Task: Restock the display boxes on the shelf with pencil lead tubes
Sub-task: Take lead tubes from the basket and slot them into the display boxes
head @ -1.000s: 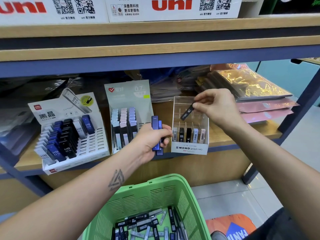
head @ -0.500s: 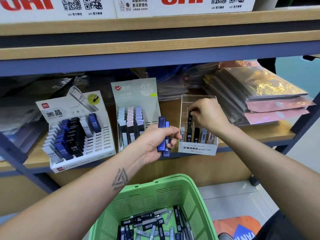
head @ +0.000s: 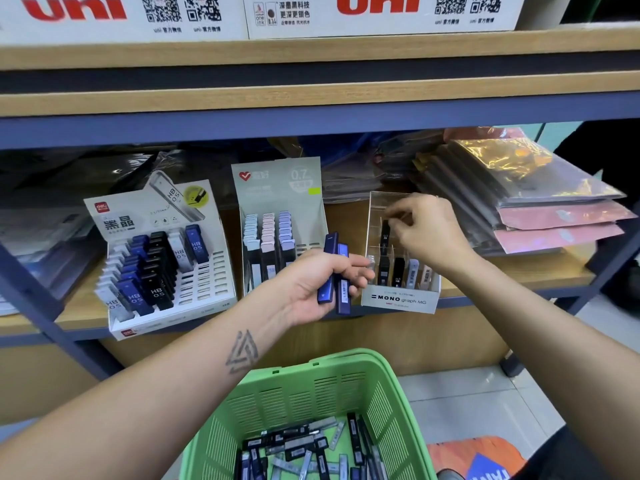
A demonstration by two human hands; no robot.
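Note:
My left hand (head: 308,285) grips two dark blue lead tubes (head: 328,271) in front of the shelf edge. My right hand (head: 429,233) reaches into the clear MONO display box (head: 398,300), its fingertips pinching the top of a black lead tube (head: 385,234) that stands upright in the box's second row. The front row of that box holds several black, grey and white tubes. To the left stand a grey 0.7 display box (head: 277,181) and a white HB 0.5 display box (head: 207,292), both partly filled. Below, a green basket (head: 311,370) holds several loose tubes (head: 304,448).
A stack of plastic-wrapped packets (head: 519,195) lies on the shelf right of the MONO box. White uni cartons (head: 377,12) sit on the upper shelf. A blue shelf post (head: 602,258) slants down at the right, and an orange mat (head: 478,459) lies on the floor.
My right hand carried the black tube from above the MONO box down into its second row. My left hand stayed put with the two blue tubes. The view shifted closer.

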